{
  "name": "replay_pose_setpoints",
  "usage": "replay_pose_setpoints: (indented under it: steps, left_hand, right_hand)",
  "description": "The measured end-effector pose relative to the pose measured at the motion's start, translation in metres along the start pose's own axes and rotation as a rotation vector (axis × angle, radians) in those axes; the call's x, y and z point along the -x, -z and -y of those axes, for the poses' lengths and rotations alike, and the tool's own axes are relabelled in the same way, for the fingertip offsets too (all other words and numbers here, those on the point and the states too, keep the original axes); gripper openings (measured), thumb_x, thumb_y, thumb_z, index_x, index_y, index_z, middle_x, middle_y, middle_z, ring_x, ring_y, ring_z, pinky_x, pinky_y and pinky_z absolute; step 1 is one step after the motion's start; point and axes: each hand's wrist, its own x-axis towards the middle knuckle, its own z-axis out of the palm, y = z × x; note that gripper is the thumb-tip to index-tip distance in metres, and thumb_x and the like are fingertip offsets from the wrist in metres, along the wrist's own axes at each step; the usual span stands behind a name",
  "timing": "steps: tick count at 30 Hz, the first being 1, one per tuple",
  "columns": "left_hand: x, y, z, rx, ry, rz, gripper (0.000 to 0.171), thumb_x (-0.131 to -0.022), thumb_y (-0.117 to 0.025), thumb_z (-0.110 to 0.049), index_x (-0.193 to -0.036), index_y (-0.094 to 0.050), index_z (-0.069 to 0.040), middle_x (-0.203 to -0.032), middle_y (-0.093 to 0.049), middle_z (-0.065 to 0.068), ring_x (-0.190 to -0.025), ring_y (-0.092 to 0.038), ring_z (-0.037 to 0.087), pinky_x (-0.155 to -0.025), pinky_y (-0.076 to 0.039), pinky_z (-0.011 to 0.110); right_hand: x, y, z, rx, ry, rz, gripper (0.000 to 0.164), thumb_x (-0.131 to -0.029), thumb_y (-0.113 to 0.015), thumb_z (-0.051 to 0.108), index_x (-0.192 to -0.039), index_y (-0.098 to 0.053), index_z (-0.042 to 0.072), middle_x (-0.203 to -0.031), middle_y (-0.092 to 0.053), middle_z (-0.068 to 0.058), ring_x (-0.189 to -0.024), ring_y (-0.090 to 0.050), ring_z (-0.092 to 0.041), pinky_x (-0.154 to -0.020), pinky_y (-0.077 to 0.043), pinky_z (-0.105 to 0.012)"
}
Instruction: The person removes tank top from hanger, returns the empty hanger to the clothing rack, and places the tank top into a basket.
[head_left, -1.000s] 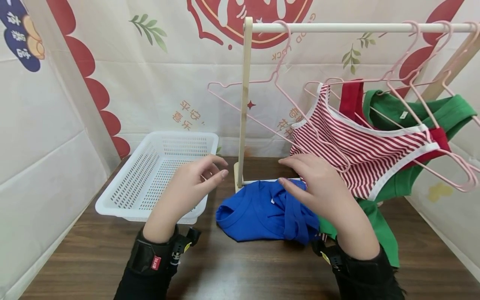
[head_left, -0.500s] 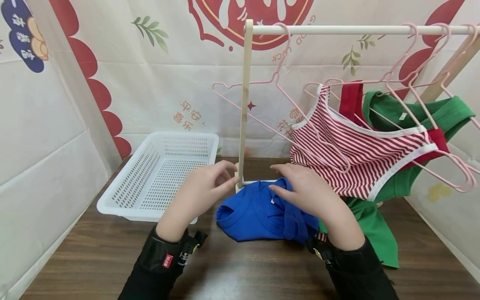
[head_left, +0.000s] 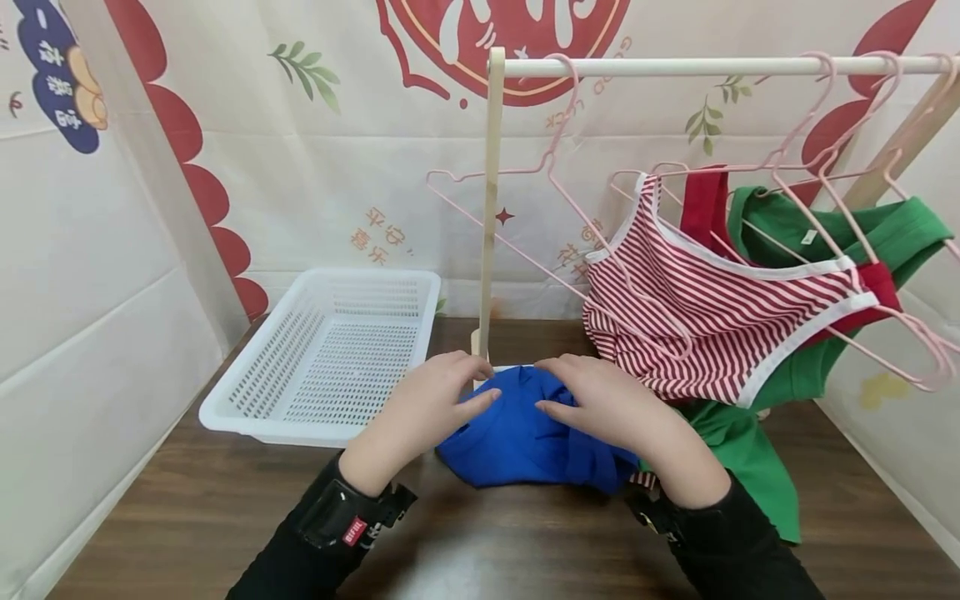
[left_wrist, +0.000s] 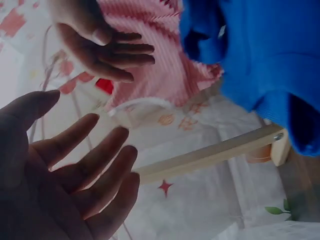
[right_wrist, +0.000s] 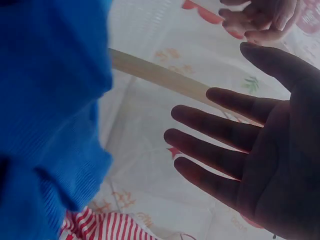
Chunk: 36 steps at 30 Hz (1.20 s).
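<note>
A crumpled blue garment (head_left: 528, 450) lies on the brown table at the foot of the rack; it also fills the right of the left wrist view and the left side of the right wrist view. Over its left part hovers my left hand (head_left: 431, 408), fingers relaxed and apart. My right hand (head_left: 611, 408) is over its right part, palm facing the left hand. Both wrist views show bare palms, with a gap between fingers and blue cloth (left_wrist: 270, 55). Neither hand holds anything.
A white perforated basket (head_left: 225, 408) stands at the left. Behind the garment rises a wooden rack (head_left: 491, 208), with a bare pink hanger (head_left: 551, 171) near its left post. Striped (head_left: 720, 317), red and green clothes hang at the right; green cloth (head_left: 750, 467) reaches the table.
My left hand has moved right from beside the basket to over the blue garment. My right hand has shifted slightly left and lower. The garment lies where it was.
</note>
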Motion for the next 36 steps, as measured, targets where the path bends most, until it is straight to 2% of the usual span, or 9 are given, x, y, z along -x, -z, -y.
replay_pose_setpoints:
  steps: [4, 11, 15, 20, 27, 32, 36]
  left_hand:
    - [-0.001, -0.009, -0.003, -0.097, -0.050, 0.019, 0.039, -0.086, -0.050, -0.049, -0.110, -0.059, -0.019, -0.103, -0.057, -0.002, -0.091, -0.052, 0.012, -0.074, -0.048, 0.028]
    - [-0.001, -0.020, -0.005, -0.056, -0.082, 0.063, 0.052, -0.085, -0.051, -0.050, -0.126, -0.047, -0.018, -0.119, -0.050, 0.003, -0.106, -0.049, 0.018, -0.086, -0.045, 0.034]
    - [-0.001, -0.028, -0.003, -0.129, -0.087, 0.150, 0.057, -0.085, -0.049, -0.053, -0.129, -0.044, -0.018, -0.124, -0.047, 0.006, -0.111, -0.046, 0.022, -0.088, -0.043, 0.037]
    - [0.002, -0.040, 0.001, -0.192, -0.074, 0.305, 0.064, -0.081, -0.053, -0.055, -0.135, -0.040, -0.022, -0.136, -0.037, 0.009, -0.122, -0.034, 0.032, -0.090, -0.040, 0.046]
    - [0.004, -0.056, 0.015, -0.228, -0.001, 0.441, 0.074, -0.076, -0.059, -0.057, -0.138, -0.033, -0.027, -0.144, -0.023, 0.011, -0.127, -0.024, 0.041, -0.091, -0.035, 0.054]
    - [0.005, -0.063, 0.019, -0.207, 0.045, 0.484, 0.074, -0.076, -0.059, -0.057, -0.138, -0.033, -0.027, -0.145, -0.022, 0.011, -0.126, -0.028, 0.039, -0.091, -0.037, 0.051]
    - [0.004, -0.067, 0.020, -0.245, 0.033, 0.481, 0.075, -0.075, -0.060, -0.058, -0.138, -0.035, -0.025, -0.143, -0.027, 0.011, -0.120, -0.039, 0.033, -0.089, -0.039, 0.048]
  right_hand:
    - [0.003, -0.005, -0.004, 0.053, 0.011, 0.009, 0.054, -0.082, -0.060, 0.045, -0.123, -0.053, 0.011, -0.110, -0.058, -0.006, -0.098, -0.056, -0.022, -0.084, -0.044, -0.043]
    - [0.005, -0.006, -0.009, 0.126, 0.076, 0.043, 0.050, -0.082, -0.060, 0.044, -0.120, -0.055, 0.011, -0.106, -0.059, -0.003, -0.095, -0.056, -0.019, -0.084, -0.044, -0.042]
    - [0.006, -0.006, -0.012, 0.143, 0.090, 0.051, 0.048, -0.082, -0.060, 0.043, -0.119, -0.056, 0.011, -0.107, -0.058, -0.003, -0.097, -0.056, -0.020, -0.084, -0.044, -0.042]
    - [0.009, -0.010, -0.015, 0.158, 0.103, 0.056, 0.047, -0.082, -0.060, 0.044, -0.118, -0.057, 0.012, -0.108, -0.058, -0.003, -0.098, -0.055, -0.020, -0.084, -0.044, -0.042]
    - [0.014, -0.014, -0.019, 0.179, 0.159, 0.031, 0.045, -0.082, -0.062, 0.040, -0.116, -0.059, 0.011, -0.106, -0.059, -0.003, -0.099, -0.055, -0.019, -0.085, -0.042, -0.043]
    - [0.019, -0.018, -0.022, 0.188, 0.179, 0.016, 0.042, -0.081, -0.063, 0.038, -0.113, -0.060, 0.011, -0.103, -0.059, -0.003, -0.098, -0.054, -0.020, -0.085, -0.041, -0.045]
    - [0.023, -0.020, -0.024, 0.191, 0.172, 0.003, 0.043, -0.080, -0.065, 0.037, -0.116, -0.059, 0.013, -0.106, -0.059, -0.002, -0.101, -0.053, -0.020, -0.087, -0.039, -0.047]
